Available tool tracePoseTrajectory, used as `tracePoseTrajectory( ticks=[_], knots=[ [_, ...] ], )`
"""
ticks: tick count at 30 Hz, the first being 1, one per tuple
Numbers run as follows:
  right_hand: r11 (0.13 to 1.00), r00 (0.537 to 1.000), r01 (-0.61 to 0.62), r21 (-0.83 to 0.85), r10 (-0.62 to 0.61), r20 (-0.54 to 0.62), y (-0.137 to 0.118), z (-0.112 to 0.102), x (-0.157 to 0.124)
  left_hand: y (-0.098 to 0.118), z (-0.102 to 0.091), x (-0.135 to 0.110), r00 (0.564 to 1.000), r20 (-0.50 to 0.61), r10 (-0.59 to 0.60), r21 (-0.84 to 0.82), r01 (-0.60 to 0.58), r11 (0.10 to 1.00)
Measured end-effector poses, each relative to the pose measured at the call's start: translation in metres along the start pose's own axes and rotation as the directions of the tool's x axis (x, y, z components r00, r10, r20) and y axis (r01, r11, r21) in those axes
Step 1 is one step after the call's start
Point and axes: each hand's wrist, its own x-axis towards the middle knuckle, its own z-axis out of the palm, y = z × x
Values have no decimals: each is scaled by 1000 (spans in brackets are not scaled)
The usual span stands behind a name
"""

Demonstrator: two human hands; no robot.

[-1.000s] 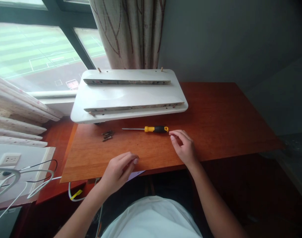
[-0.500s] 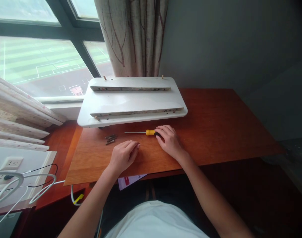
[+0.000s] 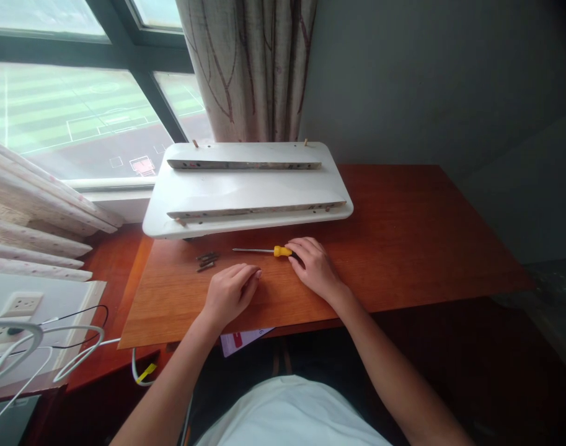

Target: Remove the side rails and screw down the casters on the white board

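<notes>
A screwdriver [image 3: 279,251] with a yellow and black handle lies on the wooden desk [image 3: 417,235], its metal shaft pointing left. The fingers of my right hand [image 3: 313,263] are curled over the black end of that handle. My left hand [image 3: 230,288] rests closed near the desk's front edge, to the right of several dark screws [image 3: 207,260] in a small pile; its palm side is hidden. Beyond both hands is a white board [image 3: 250,189] with rounded corners, two long strips [image 3: 245,165] across it and short wooden pegs [image 3: 196,144] standing near its corners.
A window [image 3: 73,124] and a patterned curtain [image 3: 259,68] are behind the board. White cables [image 3: 85,359] hang by a wall socket [image 3: 25,305] on the left. A purple card or booklet [image 3: 243,341] sticks out under the desk's front edge.
My right hand has shifted slightly on the screwdriver's handle, and the screwdriver has turned a little with it. My left hand, the screws and the board stay as they were.
</notes>
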Motion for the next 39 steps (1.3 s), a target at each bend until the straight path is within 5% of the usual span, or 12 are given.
tracePoseTrajectory(
  ticks=[39],
  knots=[
    [998, 999, -41, 54, 41, 4, 4, -9, 5, 2, -5, 4, 998, -60, -26, -90, 21, 996]
  ],
)
